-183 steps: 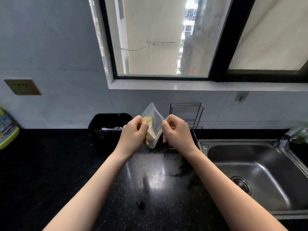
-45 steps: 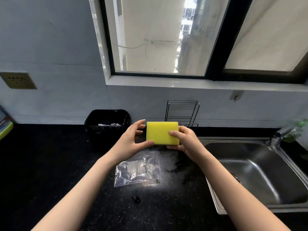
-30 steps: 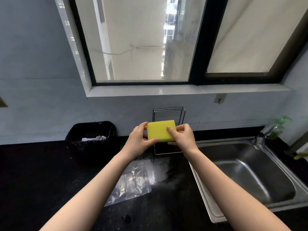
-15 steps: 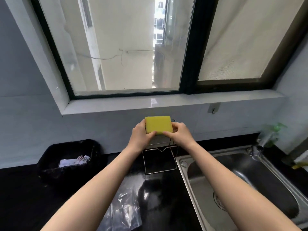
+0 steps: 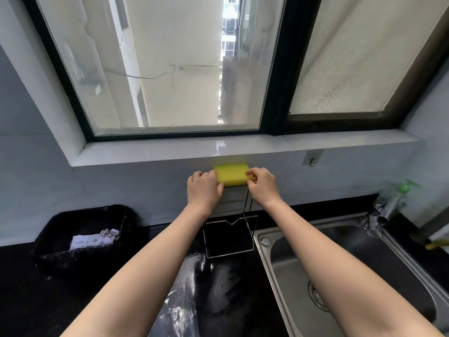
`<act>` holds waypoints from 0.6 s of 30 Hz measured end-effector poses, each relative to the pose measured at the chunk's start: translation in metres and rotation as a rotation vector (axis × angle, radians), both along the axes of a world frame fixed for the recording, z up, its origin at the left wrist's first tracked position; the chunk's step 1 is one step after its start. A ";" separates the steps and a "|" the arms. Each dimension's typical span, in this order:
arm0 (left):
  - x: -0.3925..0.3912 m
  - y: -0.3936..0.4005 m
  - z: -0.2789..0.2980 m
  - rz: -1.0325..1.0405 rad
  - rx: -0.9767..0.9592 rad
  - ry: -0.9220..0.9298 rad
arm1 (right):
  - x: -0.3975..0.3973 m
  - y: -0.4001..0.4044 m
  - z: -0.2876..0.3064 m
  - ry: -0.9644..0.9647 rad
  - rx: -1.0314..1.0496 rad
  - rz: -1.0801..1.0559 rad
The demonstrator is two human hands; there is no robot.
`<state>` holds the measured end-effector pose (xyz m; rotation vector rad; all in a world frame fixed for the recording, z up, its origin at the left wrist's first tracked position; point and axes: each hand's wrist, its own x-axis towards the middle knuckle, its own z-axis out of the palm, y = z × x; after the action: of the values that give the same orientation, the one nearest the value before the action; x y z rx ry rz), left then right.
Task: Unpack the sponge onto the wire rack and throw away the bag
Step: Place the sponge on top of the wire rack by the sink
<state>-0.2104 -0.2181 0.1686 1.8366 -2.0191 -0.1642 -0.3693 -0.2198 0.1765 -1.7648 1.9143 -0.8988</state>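
Observation:
The yellow sponge (image 5: 232, 176) lies flat at the top of the wire rack (image 5: 229, 235), which stands against the wall beside the sink. My left hand (image 5: 203, 190) grips the sponge's left end and my right hand (image 5: 261, 186) pinches its right end. The clear plastic bag (image 5: 178, 305) lies crumpled on the black counter between my forearms, partly hidden by my left arm. A black bin (image 5: 82, 239) with paper scraps inside sits at the left against the wall.
A steel sink (image 5: 352, 276) fills the right side, with a tap (image 5: 381, 212) and a green bottle at its far corner. The white window sill (image 5: 218, 148) runs just above the rack. A wall hook (image 5: 312, 158) sits to the right of the sponge.
Both hands have carried the sponge away from me and up onto the top of the rack. The camera has leaned closer, so the bag now lies low in view.

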 end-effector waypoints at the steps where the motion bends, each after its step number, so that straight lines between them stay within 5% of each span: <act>1: 0.001 -0.002 0.001 0.007 0.003 -0.017 | 0.001 -0.002 0.002 0.017 0.009 0.012; 9: 0.008 -0.001 0.005 0.000 0.051 -0.017 | -0.002 0.006 0.007 -0.009 0.040 0.045; 18: 0.067 0.053 -0.003 -0.032 0.049 0.334 | 0.000 0.047 0.006 -0.183 -0.070 -0.073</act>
<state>-0.1435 -0.1651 0.1660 1.6758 -1.8249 -0.4988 -0.3689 -0.1728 0.1825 -1.5984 1.8598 -1.1252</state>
